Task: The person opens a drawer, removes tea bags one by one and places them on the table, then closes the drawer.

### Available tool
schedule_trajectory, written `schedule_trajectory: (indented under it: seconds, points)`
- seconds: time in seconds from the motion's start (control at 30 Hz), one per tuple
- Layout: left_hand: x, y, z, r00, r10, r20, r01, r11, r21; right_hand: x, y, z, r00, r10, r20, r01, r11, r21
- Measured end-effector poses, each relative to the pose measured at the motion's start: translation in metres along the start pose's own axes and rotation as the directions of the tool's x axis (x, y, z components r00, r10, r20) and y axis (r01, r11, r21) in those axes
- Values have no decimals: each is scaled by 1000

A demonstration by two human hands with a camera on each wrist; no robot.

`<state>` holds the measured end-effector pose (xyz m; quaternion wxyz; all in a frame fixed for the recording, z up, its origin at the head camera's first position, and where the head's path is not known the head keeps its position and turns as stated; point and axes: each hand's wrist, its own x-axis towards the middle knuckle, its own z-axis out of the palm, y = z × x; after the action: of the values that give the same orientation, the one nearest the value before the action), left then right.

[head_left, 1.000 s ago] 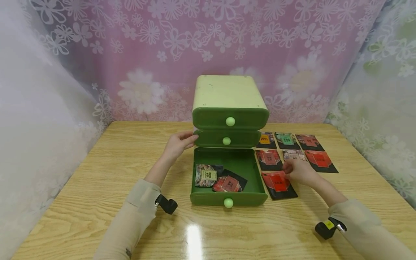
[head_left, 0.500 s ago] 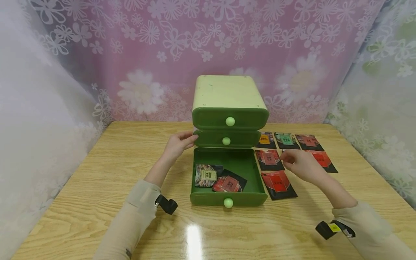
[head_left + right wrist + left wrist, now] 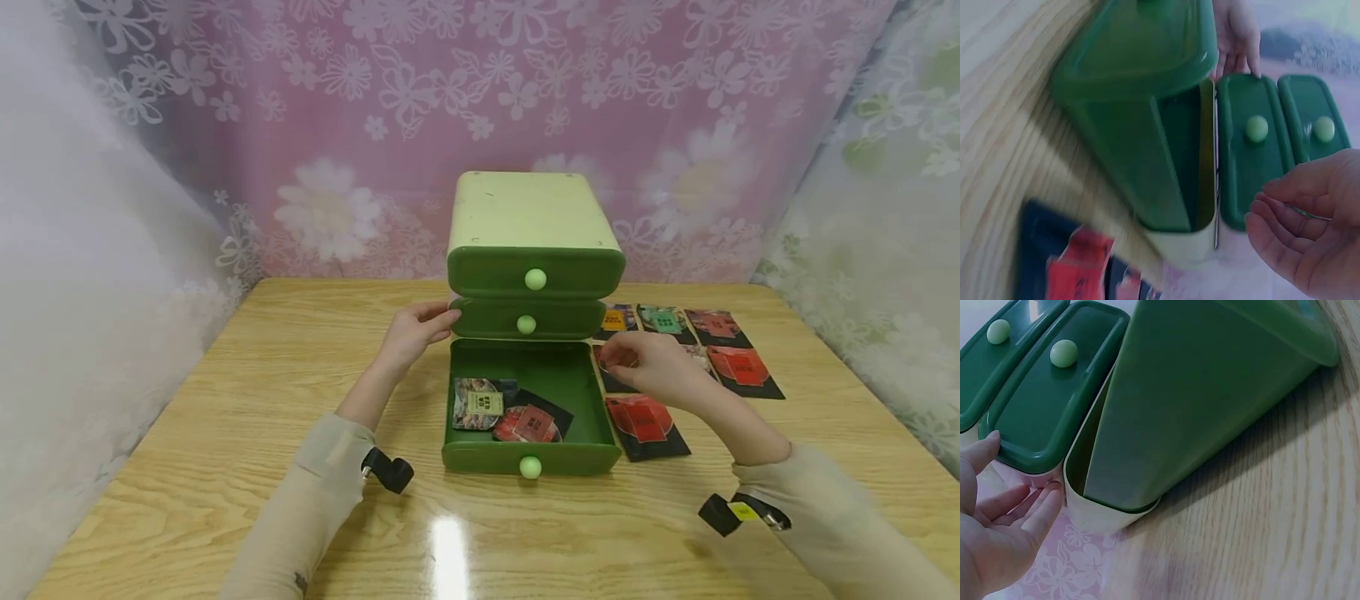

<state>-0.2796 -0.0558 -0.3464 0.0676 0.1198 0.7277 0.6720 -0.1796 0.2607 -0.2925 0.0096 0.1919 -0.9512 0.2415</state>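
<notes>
A three-drawer cabinet with a cream shell and green fronts stands mid-table. Its bottom drawer is pulled out; two seasoning packets, one with a pale label and one with a red label, lie inside. My left hand holds the cabinet's left edge at the middle drawer, its thumb on the front corner and fingers against the side. My right hand hovers over the packets right of the open drawer, fingers loosely bent with nothing between them, partly covering a red packet.
Several packets lie in rows right of the cabinet, among them a green-labelled one, an orange-labelled one and a red one beside the open drawer. Floral curtains close off the back and sides of the wooden table.
My right hand has lifted off the packets and moved left and up, towards the cabinet. My left hand has stayed on the cabinet's edge.
</notes>
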Motion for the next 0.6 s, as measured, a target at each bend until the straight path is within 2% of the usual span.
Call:
schedule_trajectory:
  seconds: [0.13,0.33,0.47,0.6]
  points:
    - [-1,2,0,1000,-3,-6,3,1000,-29,11,-12,4,996,-46,71,43,998,36]
    - [-1,3,2,1000,2,-24,-3,999,-46,29,-22,18,977,-124,173,114,991,67]
    - [-1,4,4,999,19,-37,-21,999,-42,38,-23,30,953,-165,252,155,986,60]
    - [0,4,3,999,23,-40,-25,998,-55,44,-25,40,911,-199,361,204,979,23]
